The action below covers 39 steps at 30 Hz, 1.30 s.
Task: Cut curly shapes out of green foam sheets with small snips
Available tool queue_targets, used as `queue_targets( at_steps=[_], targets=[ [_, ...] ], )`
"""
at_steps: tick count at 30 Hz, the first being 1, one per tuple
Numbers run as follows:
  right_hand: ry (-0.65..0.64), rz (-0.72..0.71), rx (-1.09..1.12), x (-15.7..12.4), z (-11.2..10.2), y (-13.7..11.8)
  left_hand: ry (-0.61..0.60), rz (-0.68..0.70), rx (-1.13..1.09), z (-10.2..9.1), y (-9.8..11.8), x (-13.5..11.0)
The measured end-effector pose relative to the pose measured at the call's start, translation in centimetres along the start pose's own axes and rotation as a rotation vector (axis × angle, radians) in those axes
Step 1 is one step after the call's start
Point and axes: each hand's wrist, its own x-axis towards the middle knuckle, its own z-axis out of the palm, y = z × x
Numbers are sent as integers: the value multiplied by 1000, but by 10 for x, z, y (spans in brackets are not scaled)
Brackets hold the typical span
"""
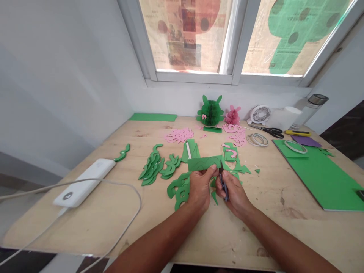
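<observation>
My left hand pinches the lower edge of a green paper strip marked with curved drawn lines. In my right hand is a small pair of scissors, with its blades at the strip's right end. Beneath and beside my left hand lie green paper cut-outs with curled shapes. Green scraps are scattered past my right hand. To the left sit piles of green leaf-like cut-outs. A white pen-like stick rests on green paper behind the strip.
Pink cut-outs lie farther back, near a green honeycomb paper figure and a pink one. A white power bank with a looping cable occupies the left. Rightward are tape rolls, black scissors, a yellow cutter and green sheets.
</observation>
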Motion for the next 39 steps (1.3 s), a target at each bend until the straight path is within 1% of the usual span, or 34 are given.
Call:
queue_targets(
  at_steps=[39],
  targets=[
    [-33, -15, 25, 0, -2, 1, -38, 3, -14, 0, 3, 0]
  ],
)
